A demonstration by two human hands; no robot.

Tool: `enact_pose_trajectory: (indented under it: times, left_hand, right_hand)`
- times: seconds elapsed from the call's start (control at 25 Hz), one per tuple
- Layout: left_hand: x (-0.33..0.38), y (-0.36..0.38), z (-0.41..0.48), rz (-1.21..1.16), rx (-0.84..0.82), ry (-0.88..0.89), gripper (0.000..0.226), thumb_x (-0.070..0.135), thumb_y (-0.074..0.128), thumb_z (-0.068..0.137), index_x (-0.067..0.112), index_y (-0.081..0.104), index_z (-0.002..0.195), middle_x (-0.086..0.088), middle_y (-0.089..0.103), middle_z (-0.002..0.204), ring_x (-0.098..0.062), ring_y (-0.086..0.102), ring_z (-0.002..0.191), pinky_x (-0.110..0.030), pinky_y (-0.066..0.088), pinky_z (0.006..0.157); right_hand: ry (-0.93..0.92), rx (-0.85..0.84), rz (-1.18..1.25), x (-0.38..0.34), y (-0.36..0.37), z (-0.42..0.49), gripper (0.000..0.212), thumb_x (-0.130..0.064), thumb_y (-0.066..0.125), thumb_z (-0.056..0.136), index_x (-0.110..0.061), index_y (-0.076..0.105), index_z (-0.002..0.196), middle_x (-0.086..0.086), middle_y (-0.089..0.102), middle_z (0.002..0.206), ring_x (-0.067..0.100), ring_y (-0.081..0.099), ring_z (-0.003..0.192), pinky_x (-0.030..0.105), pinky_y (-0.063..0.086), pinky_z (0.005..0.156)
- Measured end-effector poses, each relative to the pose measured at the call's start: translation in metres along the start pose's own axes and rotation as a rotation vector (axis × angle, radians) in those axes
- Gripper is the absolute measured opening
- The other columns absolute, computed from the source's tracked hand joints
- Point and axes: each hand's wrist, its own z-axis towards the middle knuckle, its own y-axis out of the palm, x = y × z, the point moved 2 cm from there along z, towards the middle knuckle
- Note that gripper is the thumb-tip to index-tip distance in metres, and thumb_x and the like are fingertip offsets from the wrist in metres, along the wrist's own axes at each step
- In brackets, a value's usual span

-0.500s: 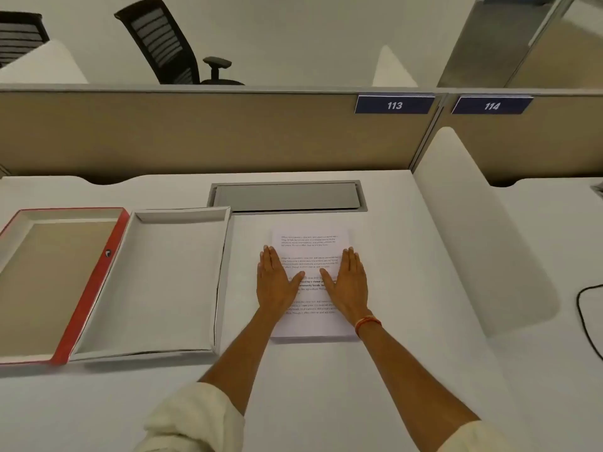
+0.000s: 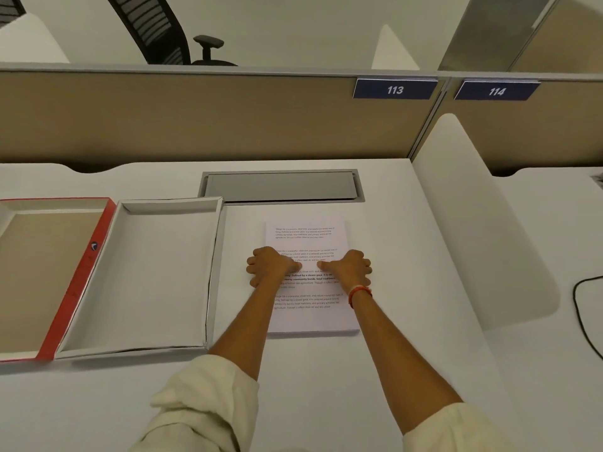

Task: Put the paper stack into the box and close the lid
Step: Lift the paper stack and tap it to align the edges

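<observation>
Both of your hands grip the paper stack [image 2: 306, 318] at its long edges; your left hand [image 2: 269, 266] curls its fingers [image 2: 253, 269] over the left side with the thumb pressed on the printed top sheet, and your right hand [image 2: 350, 267], a red band [image 2: 359, 293] at its wrist, mirrors that hold on the right side; whether the stack has left the surface cannot be told. Stack and hands sit on the white desk [image 2: 326, 386], just in front of the grey cable hatch [image 2: 280, 186]; immediately to their left lies the box [image 2: 146, 275], open and white inside, its red-edged lid [image 2: 78, 282] folded flat beside it; cream sleeves [image 2: 202, 402] are rolled at your elbows.
</observation>
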Motion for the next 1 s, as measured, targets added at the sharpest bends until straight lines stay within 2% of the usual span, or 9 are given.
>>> enact_pose_trajectory:
  times: [0.24, 0.44, 0.56, 0.68, 0.8, 0.92, 1.0]
  left_hand:
    - [-0.001, -0.008, 0.017, 0.062, -0.094, 0.028, 0.081, 0.049, 0.086, 0.064, 0.009, 0.051, 0.125, -0.014, 0.059, 0.130, -0.031, 0.056, 0.120, -0.043, 0.046, 0.104]
    - [-0.005, -0.002, 0.012, 0.050, -0.026, 0.060, 0.089, 0.052, 0.086, 0.062, 0.007, 0.048, 0.129, -0.017, 0.049, 0.136, -0.033, 0.047, 0.128, -0.043, 0.044, 0.105]
    - [-0.005, 0.003, 0.011, -0.025, -0.015, 0.185, 0.088, 0.046, 0.088, 0.062, 0.005, 0.047, 0.128, -0.015, 0.054, 0.130, -0.030, 0.057, 0.117, -0.036, 0.053, 0.093]
    - [-0.006, 0.000, 0.012, -0.121, -0.012, 0.191, 0.084, 0.041, 0.091, 0.059, 0.007, 0.049, 0.124, -0.014, 0.058, 0.124, -0.028, 0.064, 0.106, -0.028, 0.049, 0.074]
    - [-0.008, -0.002, 0.015, -0.160, -0.058, 0.194, 0.070, 0.039, 0.091, 0.061, 0.008, 0.059, 0.115, -0.013, 0.068, 0.118, -0.028, 0.069, 0.098, -0.029, 0.051, 0.069]
    - [-0.014, 0.000, 0.014, -0.183, -0.050, 0.220, 0.061, 0.039, 0.088, 0.065, 0.011, 0.060, 0.111, -0.012, 0.070, 0.116, -0.025, 0.068, 0.087, -0.029, 0.053, 0.069]
    - [-0.015, 0.001, 0.010, -0.205, -0.039, 0.237, 0.058, 0.038, 0.087, 0.066, 0.011, 0.061, 0.110, -0.012, 0.071, 0.115, -0.025, 0.069, 0.087, -0.031, 0.057, 0.072]
  right_hand:
    - [-0.033, -0.059, 0.041, -0.004, -0.004, 0.008, 0.075, -0.041, 0.089, 0.063, -0.008, 0.055, 0.120, 0.019, 0.048, 0.132, 0.035, 0.046, 0.121, 0.047, 0.044, 0.101]
    - [-0.048, -0.040, 0.027, -0.007, -0.003, 0.006, 0.085, -0.040, 0.089, 0.061, -0.006, 0.045, 0.125, 0.019, 0.052, 0.130, 0.036, 0.054, 0.119, 0.048, 0.048, 0.100]
    - [-0.058, -0.078, 0.073, -0.006, -0.005, 0.009, 0.089, -0.038, 0.090, 0.061, -0.004, 0.041, 0.127, 0.019, 0.052, 0.131, 0.037, 0.054, 0.120, 0.050, 0.047, 0.102]
    - [-0.113, -0.064, 0.035, -0.006, -0.006, 0.010, 0.087, -0.037, 0.089, 0.063, -0.002, 0.043, 0.128, 0.018, 0.047, 0.132, 0.034, 0.048, 0.123, 0.042, 0.048, 0.098]
    - [-0.163, -0.081, 0.085, -0.006, -0.004, 0.010, 0.078, -0.033, 0.090, 0.063, 0.000, 0.052, 0.123, 0.018, 0.054, 0.128, 0.035, 0.055, 0.119, 0.042, 0.052, 0.097]
    - [-0.145, -0.139, 0.223, -0.004, -0.004, 0.009, 0.060, -0.022, 0.090, 0.064, 0.000, 0.063, 0.112, 0.018, 0.067, 0.119, 0.033, 0.067, 0.103, 0.035, 0.057, 0.080]
    - [-0.145, -0.160, 0.288, -0.002, -0.004, 0.005, 0.054, -0.020, 0.090, 0.064, -0.002, 0.064, 0.108, 0.017, 0.070, 0.114, 0.029, 0.068, 0.092, 0.029, 0.054, 0.066]
